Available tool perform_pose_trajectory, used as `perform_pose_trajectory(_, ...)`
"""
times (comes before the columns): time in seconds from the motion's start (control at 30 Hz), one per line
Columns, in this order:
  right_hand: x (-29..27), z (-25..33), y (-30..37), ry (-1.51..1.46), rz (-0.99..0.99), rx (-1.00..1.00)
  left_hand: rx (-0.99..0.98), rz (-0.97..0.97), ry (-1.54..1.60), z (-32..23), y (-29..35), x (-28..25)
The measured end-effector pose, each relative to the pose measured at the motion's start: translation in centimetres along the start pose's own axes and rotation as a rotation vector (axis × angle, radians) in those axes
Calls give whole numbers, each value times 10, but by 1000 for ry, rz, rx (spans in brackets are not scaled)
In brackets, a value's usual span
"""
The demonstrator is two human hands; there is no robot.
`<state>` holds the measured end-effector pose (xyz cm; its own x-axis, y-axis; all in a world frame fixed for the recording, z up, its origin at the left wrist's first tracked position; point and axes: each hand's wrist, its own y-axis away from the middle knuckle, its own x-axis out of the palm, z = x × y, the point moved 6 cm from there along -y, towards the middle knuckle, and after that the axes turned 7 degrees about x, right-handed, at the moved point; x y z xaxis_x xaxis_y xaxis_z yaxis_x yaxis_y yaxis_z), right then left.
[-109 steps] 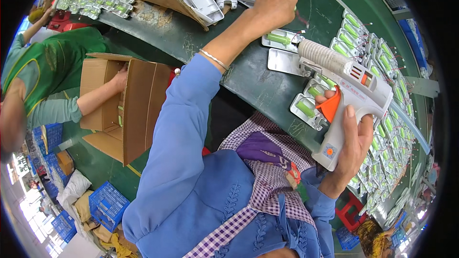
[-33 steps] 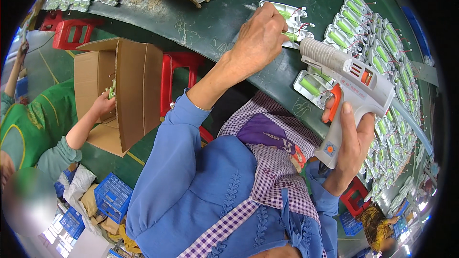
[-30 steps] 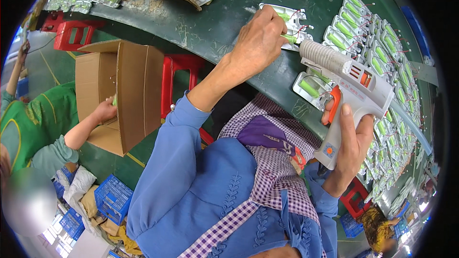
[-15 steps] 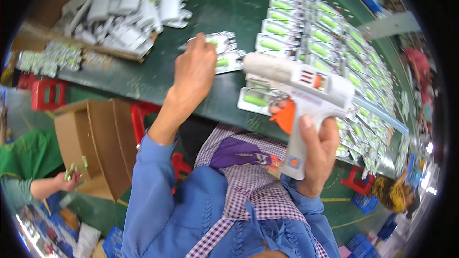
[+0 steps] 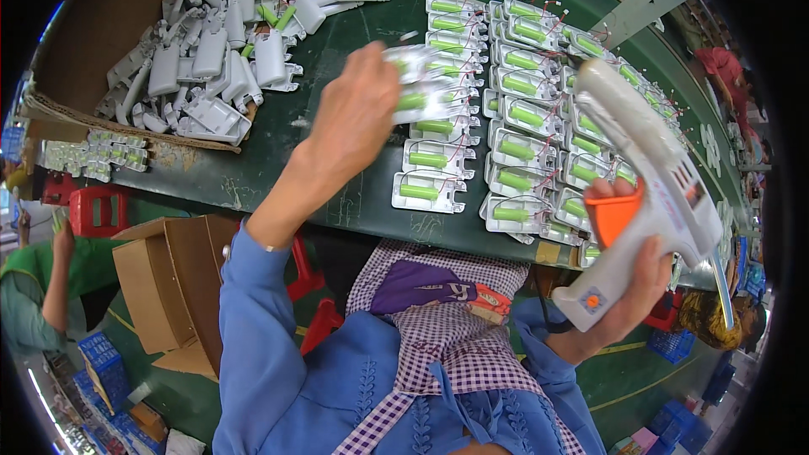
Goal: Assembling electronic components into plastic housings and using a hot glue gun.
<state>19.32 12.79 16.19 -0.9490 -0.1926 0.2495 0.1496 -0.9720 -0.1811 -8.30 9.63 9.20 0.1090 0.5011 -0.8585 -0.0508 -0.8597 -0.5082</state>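
My right hand (image 5: 632, 286) is wrapped round the grip of a white hot glue gun (image 5: 666, 194) with an orange trigger. Its pale nozzle end points up and to the far left, and a clear glue stick (image 5: 723, 291) sticks out at the back. My left hand (image 5: 354, 109) grips white plastic casings (image 5: 415, 102) with green cylindrical cells in them, blurred by motion. They are at the near rows of similar casings (image 5: 518, 152) laid out on the table, each with a green cell and thin wires. My left fingertips are partly hidden.
A cardboard box (image 5: 84, 109) of loose white casings stands at the far left of the dark green table (image 5: 337, 202). Beside it lie small green-and-white parts (image 5: 97, 156). An open carton (image 5: 173, 286) and red stools (image 5: 97, 211) are below. At left another person's hand (image 5: 63, 240) shows.
My left hand has lifted the casings off the table and moved slightly right with them. The glue gun has swung right, its nozzle turning upward. The view has shifted a little.
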Motion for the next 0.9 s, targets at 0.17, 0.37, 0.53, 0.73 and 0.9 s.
perform_pose_trajectory(0.17,-20,7,-3,85,-72,5,154,24,30,-40,-93,38)
perform_pose_trajectory(0.37,-26,7,0,88,-73,22,186,150,138,-65,-124,93)
perform_pose_trajectory(0.53,-40,5,3,42,44,102,207,125,137,-83,-132,107)
perform_pose_trajectory(0.73,-39,-1,-2,129,29,112,157,-118,263,-41,-101,69)
perform_pose_trajectory(0.9,-29,-6,-1,174,-26,117,-268,-81,-363,124,-40,9)
